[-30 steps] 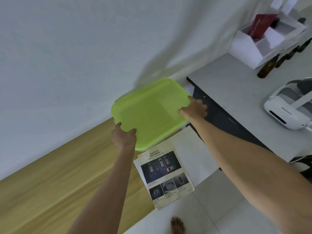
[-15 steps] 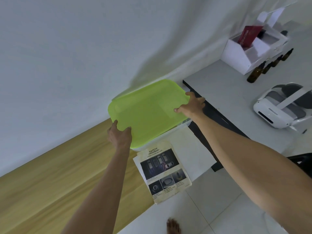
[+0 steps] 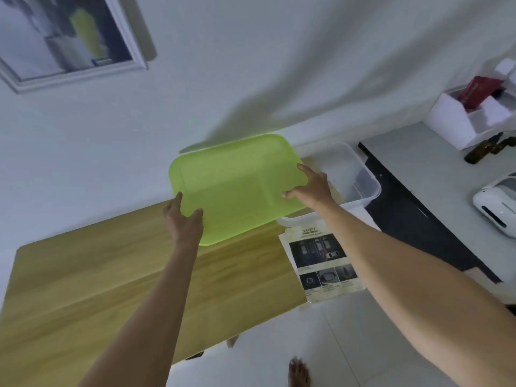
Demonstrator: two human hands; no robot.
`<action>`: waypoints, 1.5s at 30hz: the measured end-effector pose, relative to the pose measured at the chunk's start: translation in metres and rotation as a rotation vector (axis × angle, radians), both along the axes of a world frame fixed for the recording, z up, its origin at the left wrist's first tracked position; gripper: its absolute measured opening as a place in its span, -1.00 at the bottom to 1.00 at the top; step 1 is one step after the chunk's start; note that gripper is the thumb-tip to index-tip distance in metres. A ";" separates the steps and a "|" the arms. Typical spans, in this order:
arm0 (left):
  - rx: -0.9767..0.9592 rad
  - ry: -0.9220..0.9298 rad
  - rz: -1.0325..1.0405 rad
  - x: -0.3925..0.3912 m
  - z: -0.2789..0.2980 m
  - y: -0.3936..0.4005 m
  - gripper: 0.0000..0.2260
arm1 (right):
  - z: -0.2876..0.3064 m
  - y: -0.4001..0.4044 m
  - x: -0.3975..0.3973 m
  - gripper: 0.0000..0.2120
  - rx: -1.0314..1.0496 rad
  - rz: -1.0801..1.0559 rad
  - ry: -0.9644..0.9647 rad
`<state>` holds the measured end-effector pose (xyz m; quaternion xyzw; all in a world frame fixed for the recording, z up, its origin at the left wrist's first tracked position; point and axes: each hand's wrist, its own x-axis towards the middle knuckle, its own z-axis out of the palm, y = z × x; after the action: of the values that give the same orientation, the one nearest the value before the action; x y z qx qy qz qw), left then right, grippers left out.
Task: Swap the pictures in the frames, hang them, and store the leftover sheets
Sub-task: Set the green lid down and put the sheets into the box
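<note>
Head view, looking down past both forearms: the left hand [image 3: 183,219] grips the near left corner of a lime-green lid [image 3: 237,188], thumb curled over its top face and fingers under the edge. The right hand [image 3: 310,188] holds the lid's right edge, with its thumb and forefinger spread flat on the top surface; how its other fingers lie below the lid cannot be told. The lid is held tilted, partly above a clear plastic bin [image 3: 360,177] whose right half stands uncovered, and partly above a wooden counter [image 3: 111,275]. The bin sits on the floor against the white wall, between the wooden counter and a grey counter [image 3: 435,169]. Just in front of the bin lies a printed safety sheet [image 3: 321,261], headed "SAFETY" with dark photographs on it; its top edge meets the bin's near rim, and its left side appears to lie along the wooden counter's edge. High on the wall at the upper left hangs a white picture frame [image 3: 69,40] with a picture inside. On the grey counter stand a white organiser box [image 3: 458,121] holding a red packet, some brown bottles [image 3: 483,149] beside it, and a white headset [image 3: 497,205] at the right edge. A bare foot [image 3: 298,372] shows on the tiled floor at the bottom.
</note>
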<state>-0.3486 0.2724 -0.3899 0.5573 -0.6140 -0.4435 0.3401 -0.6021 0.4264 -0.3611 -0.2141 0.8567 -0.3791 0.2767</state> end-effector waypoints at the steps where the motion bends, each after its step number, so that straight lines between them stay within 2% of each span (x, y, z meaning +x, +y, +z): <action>1: 0.000 -0.005 0.019 0.024 -0.002 -0.006 -0.39 | -0.003 -0.009 0.021 -0.03 0.008 0.029 -0.006; 7: 0.053 -0.161 0.164 0.151 -0.023 -0.017 -0.26 | -0.041 -0.050 0.137 0.00 0.154 0.214 0.062; 11: 0.090 -0.274 0.157 0.209 -0.055 -0.007 -0.24 | -0.076 -0.050 0.188 0.02 0.280 0.287 0.115; 16: 0.139 -0.376 0.098 0.240 -0.090 0.006 -0.24 | -0.109 -0.036 0.220 0.03 0.364 0.307 0.128; 22: 0.193 -0.453 0.080 0.245 -0.105 0.010 -0.24 | -0.122 -0.032 0.232 0.01 0.412 0.330 0.212; 28: 0.255 -0.475 0.129 0.232 -0.094 0.014 -0.26 | -0.106 -0.032 0.231 -0.07 0.424 0.338 0.201; 32: 0.239 -0.454 0.095 0.201 -0.072 0.027 -0.35 | -0.077 -0.016 0.211 -0.31 0.282 0.244 0.198; 38: 0.217 -0.380 -0.045 0.111 -0.039 0.067 -0.51 | -0.033 0.033 0.151 -0.67 0.072 0.045 0.269; 45: 0.299 -0.272 -0.214 -0.005 -0.045 0.145 -0.53 | -0.025 0.112 0.055 -0.83 0.038 -0.124 0.322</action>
<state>-0.3534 0.4169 -0.4347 0.5877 -0.6375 -0.4838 0.1188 -0.5473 0.5380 -0.3862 -0.2133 0.9086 -0.3400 0.1159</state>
